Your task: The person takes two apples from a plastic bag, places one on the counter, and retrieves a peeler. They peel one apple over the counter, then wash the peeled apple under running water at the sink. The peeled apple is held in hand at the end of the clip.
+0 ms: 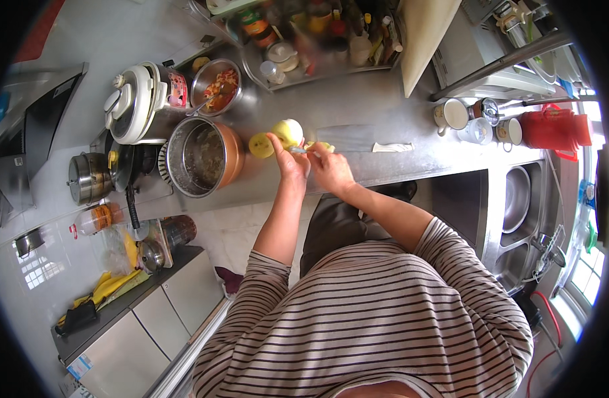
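Note:
My left hand (291, 163) is closed around a peeled, pale yellow-green round fruit or vegetable (287, 132) above the steel counter. Beside it on the left shows a second yellowish piece with a flat, round face (260, 146); whether I hold it or it lies on the counter is unclear. In my right hand (332, 170) is a small tool with a bluish blade (298, 149), its handle hidden by my fingers. Pale yellow scraps (322, 146) show just beyond those fingers. A broad-bladed kitchen knife (345, 135) with a white handle lies flat on the counter to the right.
A large orange-sided pot (230, 156) stands left of my hands. Behind it are a steel bowl of reddish food (219, 89) and an electric pressure cooker (140, 104). A bottle rack (324, 78) and cutting board (426, 40) stand behind; mugs (452, 114) and a red jug (551, 129) right.

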Demonstrator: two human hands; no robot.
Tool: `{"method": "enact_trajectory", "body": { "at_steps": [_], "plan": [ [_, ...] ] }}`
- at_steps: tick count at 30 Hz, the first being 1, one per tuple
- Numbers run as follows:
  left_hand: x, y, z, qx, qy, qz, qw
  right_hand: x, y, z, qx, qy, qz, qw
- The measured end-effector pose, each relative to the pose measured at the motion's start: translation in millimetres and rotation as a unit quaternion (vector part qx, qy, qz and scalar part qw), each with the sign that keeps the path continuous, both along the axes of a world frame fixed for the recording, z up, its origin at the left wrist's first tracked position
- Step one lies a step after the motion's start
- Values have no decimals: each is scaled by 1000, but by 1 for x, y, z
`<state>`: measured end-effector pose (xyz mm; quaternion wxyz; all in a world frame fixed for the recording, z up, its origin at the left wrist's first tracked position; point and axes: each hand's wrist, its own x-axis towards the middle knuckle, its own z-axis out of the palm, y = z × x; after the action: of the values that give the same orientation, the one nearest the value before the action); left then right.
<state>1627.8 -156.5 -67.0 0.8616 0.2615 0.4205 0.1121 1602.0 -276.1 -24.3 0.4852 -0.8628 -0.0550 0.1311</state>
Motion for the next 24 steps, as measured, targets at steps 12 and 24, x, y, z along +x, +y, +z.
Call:
{"method": "enact_trajectory", "body": {
  "at_steps": [12,24],
  "plan": [
    [-27,41,10,267,-119,-229,928,61,-15,53,-40,-67,89,993],
    [-12,4,0,157,-55,-32,986,5,7,12,-29,-72,6,997]
  ]
}}
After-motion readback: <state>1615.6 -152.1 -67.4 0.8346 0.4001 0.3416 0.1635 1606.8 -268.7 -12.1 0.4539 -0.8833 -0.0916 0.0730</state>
